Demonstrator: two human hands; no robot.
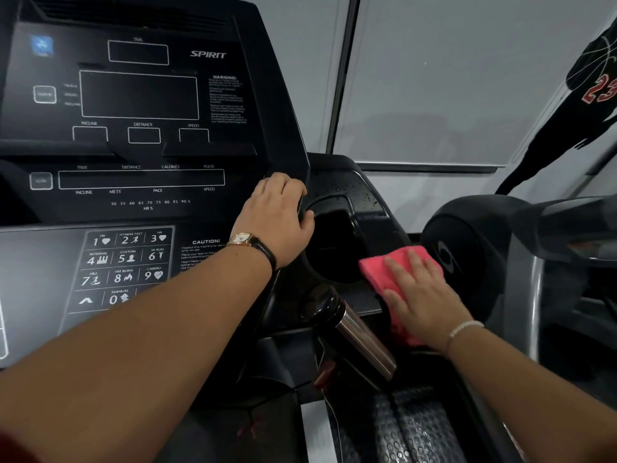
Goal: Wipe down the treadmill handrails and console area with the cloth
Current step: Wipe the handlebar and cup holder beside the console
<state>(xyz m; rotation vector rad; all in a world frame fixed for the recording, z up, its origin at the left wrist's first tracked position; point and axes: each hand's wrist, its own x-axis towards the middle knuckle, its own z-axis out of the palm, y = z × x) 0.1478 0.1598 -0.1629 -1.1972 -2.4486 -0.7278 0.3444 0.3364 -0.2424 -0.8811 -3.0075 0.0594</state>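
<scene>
Right hand point(422, 295) flat, fingers spread, pressing the cloth point(397, 262) just right of the cupholder point(334, 242); left hand point(280, 218) grips the console point(133, 212) edge. Specks remain beyond; handrail point(364, 339) seemingly still to do.

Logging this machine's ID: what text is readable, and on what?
"SPIRIT": console top.
"WARNING!": console; print beneath unreadable.
"INCLINE", "DISTANCE", "SPEED": console windows.
"CALORIES", "PULSE", "METS", "PACE": lower window.
"50" to "90 %", "HR %": below it.
"1" to "9", "0": keypad.
"FAT BURN", "CARDIO", "MANUAL": its captions; others blurred.
"CAUTION!": beside keypad; print blurred.
"23": wall figure.
</scene>
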